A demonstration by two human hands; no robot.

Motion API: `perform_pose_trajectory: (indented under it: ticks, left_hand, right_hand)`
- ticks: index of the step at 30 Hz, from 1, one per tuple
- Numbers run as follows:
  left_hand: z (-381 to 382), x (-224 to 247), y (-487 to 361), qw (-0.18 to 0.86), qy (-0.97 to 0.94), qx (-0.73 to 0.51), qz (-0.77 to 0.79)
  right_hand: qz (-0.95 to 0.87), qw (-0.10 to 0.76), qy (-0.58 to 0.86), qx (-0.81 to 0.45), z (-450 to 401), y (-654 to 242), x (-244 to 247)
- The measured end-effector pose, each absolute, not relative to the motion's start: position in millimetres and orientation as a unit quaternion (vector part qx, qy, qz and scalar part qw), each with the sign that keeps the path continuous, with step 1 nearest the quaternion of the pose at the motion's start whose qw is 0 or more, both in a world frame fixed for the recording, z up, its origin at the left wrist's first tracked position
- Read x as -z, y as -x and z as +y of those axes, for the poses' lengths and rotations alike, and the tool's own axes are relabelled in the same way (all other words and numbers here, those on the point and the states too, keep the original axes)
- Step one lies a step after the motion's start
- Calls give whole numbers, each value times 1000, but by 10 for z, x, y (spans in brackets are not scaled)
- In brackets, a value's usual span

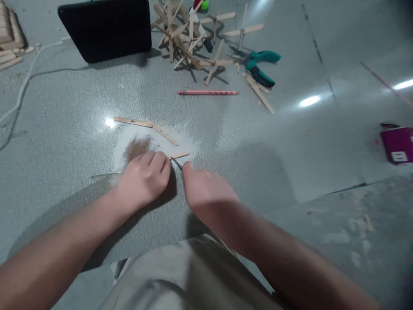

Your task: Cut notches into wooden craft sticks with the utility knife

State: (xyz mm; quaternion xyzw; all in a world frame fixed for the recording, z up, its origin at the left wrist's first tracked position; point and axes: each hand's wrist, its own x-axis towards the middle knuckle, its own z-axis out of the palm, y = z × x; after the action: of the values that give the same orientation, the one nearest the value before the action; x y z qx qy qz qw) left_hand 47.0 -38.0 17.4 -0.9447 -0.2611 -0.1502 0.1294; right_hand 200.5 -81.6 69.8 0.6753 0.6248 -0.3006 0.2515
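My left hand (145, 176) is closed on a wooden stick (180, 155) held low over the table, and the stick's free end shows to the right of the fingers. My right hand (206, 185) is wrapped round a thin dark tool (177, 164), whose tip touches the stick beside my left fingers; its handle is hidden in the fist. Just beyond the hands lie two notched wooden sticks (133, 122), end to end. A thin metal rod (106, 175) lies left of my left hand.
A black tablet (106, 30) stands at the back left, near a white cable (24, 88). Crossed wooden sticks (174, 34) are heaped at the back. A pink pencil (208, 92) and green-handled pliers (261, 64) lie beyond the hands. A purple box (396, 145) is far right.
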Motion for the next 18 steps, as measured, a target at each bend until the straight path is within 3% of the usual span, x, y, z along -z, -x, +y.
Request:
perform_pose_trajectory:
  ticks: [11,18]
  left_hand:
    - [-360,-149,-415,80,948,129,-280]
    - [-321,-109,-383,50,932,187,-305]
  right_hand:
    - [622,214,-684,314,-898,-2076,-626]
    - [660,73,-670,332,-1087,-2341,-505]
